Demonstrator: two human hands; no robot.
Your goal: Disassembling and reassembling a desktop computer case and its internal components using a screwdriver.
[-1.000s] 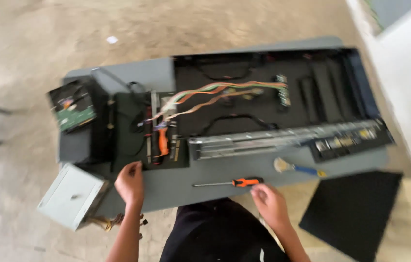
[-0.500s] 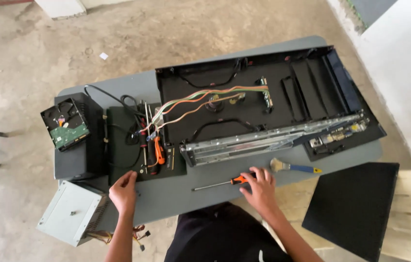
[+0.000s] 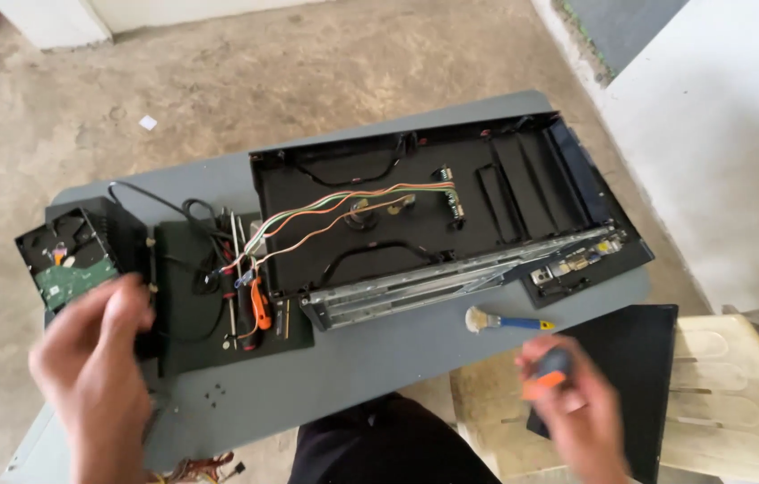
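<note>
Bare strip of the grey tabletop [image 3: 379, 358] along the near edge is lying open between the left hand [image 3: 97, 358] and the right hand [image 3: 576, 412]; only a small brush [image 3: 505, 321] is sitting in it toward the right. The long black chassis [image 3: 451, 211] is taking up the far and right part, its metal rail [image 3: 451, 278] and loose wires [image 3: 343, 202] blocking passage. Tool tray [image 3: 227, 287] and hard drive [image 3: 65, 264] are crowding the left end.
</note>
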